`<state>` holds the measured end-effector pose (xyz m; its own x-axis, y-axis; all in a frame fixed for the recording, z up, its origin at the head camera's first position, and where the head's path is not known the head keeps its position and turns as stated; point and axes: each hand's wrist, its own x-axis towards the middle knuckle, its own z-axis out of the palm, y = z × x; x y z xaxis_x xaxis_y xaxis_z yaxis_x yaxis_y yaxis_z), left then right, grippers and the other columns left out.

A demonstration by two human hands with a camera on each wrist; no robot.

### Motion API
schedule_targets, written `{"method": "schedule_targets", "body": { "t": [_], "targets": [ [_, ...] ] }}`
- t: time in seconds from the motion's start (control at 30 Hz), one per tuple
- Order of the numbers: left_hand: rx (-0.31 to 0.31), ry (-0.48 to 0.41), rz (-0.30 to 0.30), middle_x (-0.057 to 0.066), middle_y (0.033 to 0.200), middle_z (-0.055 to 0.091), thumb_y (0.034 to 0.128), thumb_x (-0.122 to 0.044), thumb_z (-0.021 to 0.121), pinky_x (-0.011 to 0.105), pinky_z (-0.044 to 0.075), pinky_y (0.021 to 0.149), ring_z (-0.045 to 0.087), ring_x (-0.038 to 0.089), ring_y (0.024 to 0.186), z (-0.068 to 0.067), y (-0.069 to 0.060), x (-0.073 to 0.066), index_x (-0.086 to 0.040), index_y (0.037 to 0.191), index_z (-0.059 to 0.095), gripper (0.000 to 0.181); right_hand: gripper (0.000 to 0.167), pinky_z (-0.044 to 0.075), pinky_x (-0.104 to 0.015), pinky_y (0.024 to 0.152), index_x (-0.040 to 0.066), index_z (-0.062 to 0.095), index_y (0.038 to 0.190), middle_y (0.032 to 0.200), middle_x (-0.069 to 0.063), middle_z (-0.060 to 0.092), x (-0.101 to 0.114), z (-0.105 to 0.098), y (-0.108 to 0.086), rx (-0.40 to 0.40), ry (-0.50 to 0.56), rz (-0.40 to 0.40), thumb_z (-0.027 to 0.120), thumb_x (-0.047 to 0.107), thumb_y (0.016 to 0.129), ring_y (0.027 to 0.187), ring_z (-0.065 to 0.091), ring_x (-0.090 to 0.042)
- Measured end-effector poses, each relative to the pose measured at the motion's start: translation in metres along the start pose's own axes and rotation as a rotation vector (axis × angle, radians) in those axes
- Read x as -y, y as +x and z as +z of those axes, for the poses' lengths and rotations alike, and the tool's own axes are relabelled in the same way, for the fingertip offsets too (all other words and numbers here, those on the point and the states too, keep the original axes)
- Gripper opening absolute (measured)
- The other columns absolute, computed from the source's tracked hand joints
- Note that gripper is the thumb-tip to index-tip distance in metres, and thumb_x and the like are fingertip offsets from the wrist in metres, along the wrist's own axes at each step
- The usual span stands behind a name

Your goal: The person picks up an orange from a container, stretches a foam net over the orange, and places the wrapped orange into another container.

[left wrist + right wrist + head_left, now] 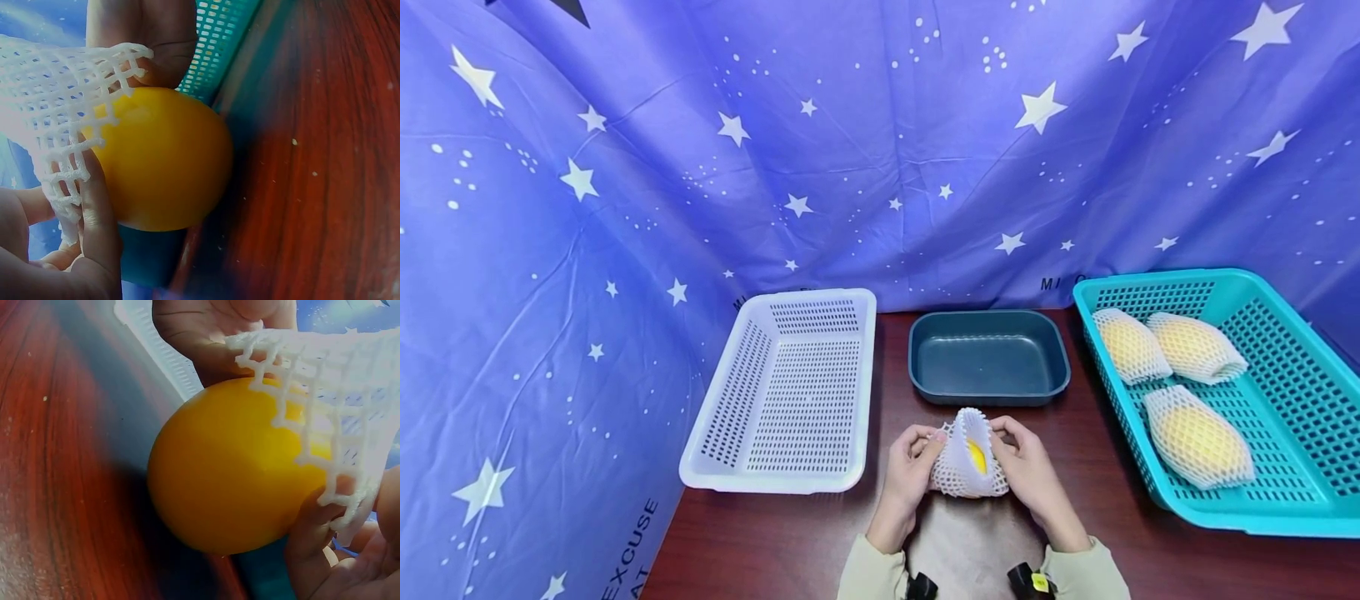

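Note:
In the head view a white foam net sleeve (952,463) stands over a smooth yellow fruit (977,457), possibly a mango, near the front middle of the table. My left hand (912,467) pinches the sleeve's left edge between thumb and fingers, and my right hand (1027,467) pinches its right edge. Both wrist views show the fruit's rounded bare end (172,159) sticking out below the net's open rim (306,434). The rest of the fruit is hidden inside the net.
A white perforated basket (865,392) stands at left. Behind the hands is a dark teal tray (988,398). At right, a turquoise basket (1285,333) holds three net-wrapped yellow fruits (1198,437). A starry blue curtain (880,150) hangs at the table's back and left.

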<state>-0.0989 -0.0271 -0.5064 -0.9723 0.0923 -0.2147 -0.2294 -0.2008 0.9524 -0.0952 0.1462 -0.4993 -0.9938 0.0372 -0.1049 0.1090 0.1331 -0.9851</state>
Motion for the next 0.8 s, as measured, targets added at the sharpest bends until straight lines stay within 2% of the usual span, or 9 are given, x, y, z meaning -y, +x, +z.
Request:
{"method": "schedule_targets", "body": {
  "t": [0.27, 0.63, 0.8],
  "targets": [
    [-0.017, 0.025, -0.029, -0.003, 0.076, 0.064, 0.0958, -0.014, 0.064, 0.019, 0.05, 0.049, 0.059, 0.006, 0.061, -0.002, 0.002, 0.006, 0.007, 0.107, 0.061, 0.024, 0.015, 0.05, -0.021, 0.068, -0.005, 0.062, 0.107, 0.093, -0.011, 0.062, -0.005, 0.002, 0.002, -0.03, -0.054, 0.023, 0.053, 0.005, 0.1, 0.075, 0.06, -0.006],
    [-0.005, 0.036, -0.053, -0.003, 0.077, 0.064, 0.0983, -0.016, 0.06, 0.019, 0.048, 0.047, 0.058, 0.006, 0.06, -0.003, 0.005, 0.013, 0.004, 0.107, 0.062, 0.022, 0.017, 0.047, -0.02, 0.06, -0.004, 0.064, 0.105, 0.087, -0.009, 0.061, -0.011, 0.0, 0.004, -0.053, -0.077, 0.029, 0.054, 0.009, 0.101, 0.065, 0.057, -0.005],
    [-0.006, 0.07, -0.06, -0.005, 0.076, 0.062, 0.1004, -0.019, 0.057, 0.018, 0.047, 0.045, 0.057, 0.006, 0.059, -0.005, 0.007, 0.018, 0.005, 0.108, 0.062, 0.026, 0.017, 0.047, -0.018, 0.064, -0.005, 0.064, 0.108, 0.094, -0.011, 0.064, -0.014, -0.002, 0.005, -0.056, -0.102, 0.04, 0.054, 0.007, 0.101, 0.069, 0.056, -0.003]
  ]
}}
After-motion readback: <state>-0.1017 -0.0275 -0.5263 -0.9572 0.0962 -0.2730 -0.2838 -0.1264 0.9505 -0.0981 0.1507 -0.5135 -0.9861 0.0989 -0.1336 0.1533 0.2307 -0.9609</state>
